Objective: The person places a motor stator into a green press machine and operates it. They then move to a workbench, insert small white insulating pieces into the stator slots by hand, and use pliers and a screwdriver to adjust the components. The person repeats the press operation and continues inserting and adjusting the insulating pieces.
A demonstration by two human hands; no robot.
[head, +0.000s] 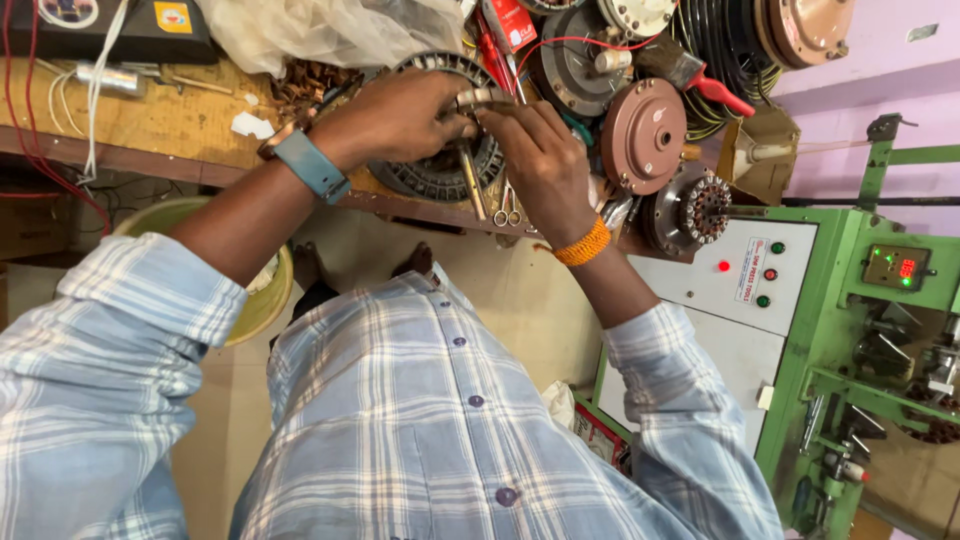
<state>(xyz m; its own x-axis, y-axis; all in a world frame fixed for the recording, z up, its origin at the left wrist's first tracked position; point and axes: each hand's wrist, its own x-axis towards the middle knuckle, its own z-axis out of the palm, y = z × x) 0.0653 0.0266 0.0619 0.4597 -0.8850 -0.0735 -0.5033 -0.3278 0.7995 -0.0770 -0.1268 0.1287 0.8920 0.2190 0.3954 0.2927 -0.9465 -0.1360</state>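
Observation:
A dark round stator core with a slotted rim [432,178] lies at the edge of a wooden bench [150,125]. My left hand [400,112], with a blue-strapped watch on its wrist, rests over the core and pinches a small pale tube-like piece [476,97] at its fingertips. My right hand [535,150], with an orange thread band on its wrist, meets it from the right, fingers closed on the same piece. A thin metal rod [472,185] slants down across the core just below both hands; which hand steadies it is hidden.
Scissors [508,212] lie at the bench edge. To the right sit a copper-coloured motor cover [643,135] and a wound rotor [700,205]. A green machine with a white control panel [760,285] stands at right. A yellow-green tub [262,300] sits below the bench.

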